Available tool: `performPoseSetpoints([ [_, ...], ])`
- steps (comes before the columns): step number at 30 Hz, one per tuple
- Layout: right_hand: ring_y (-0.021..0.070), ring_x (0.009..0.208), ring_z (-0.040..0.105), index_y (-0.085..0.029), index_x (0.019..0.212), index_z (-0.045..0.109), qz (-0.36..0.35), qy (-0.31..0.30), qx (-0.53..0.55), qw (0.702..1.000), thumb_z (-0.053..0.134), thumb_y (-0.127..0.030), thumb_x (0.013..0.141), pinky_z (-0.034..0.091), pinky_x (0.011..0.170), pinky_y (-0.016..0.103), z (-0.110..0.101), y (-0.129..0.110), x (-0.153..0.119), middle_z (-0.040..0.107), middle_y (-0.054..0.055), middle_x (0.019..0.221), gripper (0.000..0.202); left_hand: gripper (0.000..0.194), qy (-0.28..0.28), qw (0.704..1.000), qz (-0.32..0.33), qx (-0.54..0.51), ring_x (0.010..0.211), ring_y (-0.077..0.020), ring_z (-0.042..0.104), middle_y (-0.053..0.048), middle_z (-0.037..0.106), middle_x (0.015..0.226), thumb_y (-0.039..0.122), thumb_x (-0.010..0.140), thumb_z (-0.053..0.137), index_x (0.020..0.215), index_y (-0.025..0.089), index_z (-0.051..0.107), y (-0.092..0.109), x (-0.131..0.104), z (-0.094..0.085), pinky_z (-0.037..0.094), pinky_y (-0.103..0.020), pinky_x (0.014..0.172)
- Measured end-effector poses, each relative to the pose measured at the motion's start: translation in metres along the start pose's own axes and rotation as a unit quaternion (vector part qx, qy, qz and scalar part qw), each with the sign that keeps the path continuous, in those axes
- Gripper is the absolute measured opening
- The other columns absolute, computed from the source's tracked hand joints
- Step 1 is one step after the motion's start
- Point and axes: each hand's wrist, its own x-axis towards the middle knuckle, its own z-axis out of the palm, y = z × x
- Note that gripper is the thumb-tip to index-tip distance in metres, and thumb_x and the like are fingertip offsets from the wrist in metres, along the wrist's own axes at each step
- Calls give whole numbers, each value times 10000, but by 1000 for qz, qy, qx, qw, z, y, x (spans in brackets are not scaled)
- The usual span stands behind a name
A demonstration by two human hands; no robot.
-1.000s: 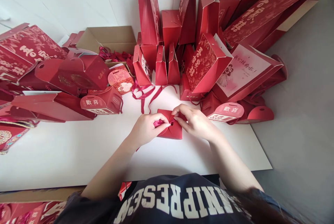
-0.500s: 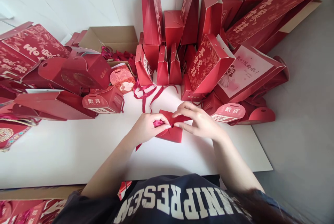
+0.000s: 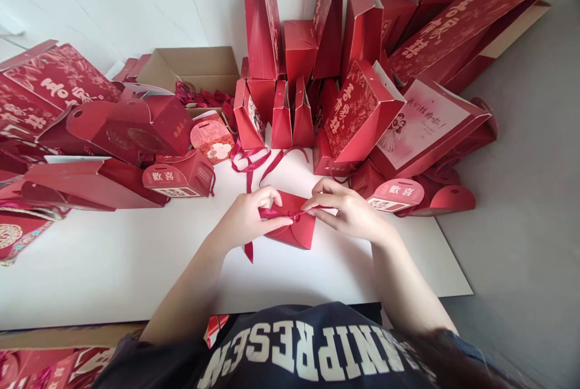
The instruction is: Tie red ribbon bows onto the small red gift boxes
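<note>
A small red box [image 3: 294,235] lies flat on the white table [image 3: 136,262] between my hands. Dark red ribbon [image 3: 249,250] crosses it, and one tail hangs past its left side onto the table. My right hand [image 3: 347,211] pinches a ribbon end between thumb and fingers above the box's right part. Over the left part, the fingers of my left hand [image 3: 247,217] are curved around the ribbon, with the thumb stretched along the box; the fingertips partly hide the ribbon's middle.
Loose ribbon [image 3: 249,162] trails behind the box. Tall red gift bags [image 3: 263,26] stand at the back, with more leaning at the right [image 3: 421,123]. Red boxes [image 3: 179,174] crowd the left. A cardboard box [image 3: 194,63] holding ribbons is behind them.
My right fingertips have drawn a ribbon end toward the right. My left thumb and fingers have spread apart somewhat, and the hanging ribbon tail has shifted right.
</note>
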Motion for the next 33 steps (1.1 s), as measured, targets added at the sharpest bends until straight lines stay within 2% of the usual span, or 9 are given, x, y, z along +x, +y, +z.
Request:
performPoseSetpoints([
  [2,176,853,609,-223,1014,691,3,21,-2,1000,544,-259,970,498,797,326,3,1,2,576,67,989,157,318,8,1000,-6,7,534,-87,383,78,445,591,469,789,705,856,205,542,-1,-1,-3,327,-230,532],
  [3,178,857,604,-214,992,681,1,30,1,1000,548,-267,970,492,800,327,4,0,3,582,67,983,145,313,5,1000,-9,2,535,-87,375,76,433,587,473,809,682,831,202,527,-2,-1,-5,321,-229,532],
  [6,193,900,585,-196,892,640,-10,49,21,999,562,-282,963,475,838,343,7,-2,7,598,71,981,137,336,-15,999,-29,-23,548,-87,401,55,464,603,487,869,601,753,184,511,-4,-1,-7,329,-227,539],
  [11,216,1013,579,-184,709,594,20,77,48,996,539,-309,975,442,916,387,13,-4,10,608,86,1137,299,424,-49,996,-57,-43,534,-82,371,41,427,577,511,876,575,649,159,510,-7,0,-7,294,-228,512],
  [14,240,1099,568,-190,729,624,44,51,74,995,588,-352,944,467,891,380,14,-2,9,596,92,1225,272,433,-77,995,-55,-43,519,-81,346,43,413,549,520,846,613,630,155,528,-9,0,-8,269,-233,496],
  [18,271,1223,520,-205,764,625,29,17,117,993,718,-358,848,480,913,388,14,2,9,589,93,1294,198,434,-110,991,-56,-54,517,-81,346,41,417,541,522,829,632,620,151,548,-11,1,-9,270,-233,496],
  [23,242,1182,559,-211,772,593,52,20,158,986,657,-338,896,465,958,391,16,3,9,610,87,1266,189,379,-156,985,-50,-57,522,-86,382,32,484,552,496,798,673,660,150,599,-9,-1,-11,299,-230,502],
  [29,215,1160,575,-198,765,597,57,37,196,978,608,-300,932,418,1018,388,14,0,8,609,82,1221,195,350,-137,987,-45,-69,516,-73,376,39,468,554,411,836,634,621,152,538,-4,0,-14,295,-216,494],
  [33,214,1121,592,-195,749,585,63,43,216,973,613,-316,928,423,1000,383,14,-3,8,619,83,1185,218,346,-78,994,-39,-62,485,-61,367,50,432,530,368,839,634,605,156,491,-3,-2,-17,288,-199,466],
])
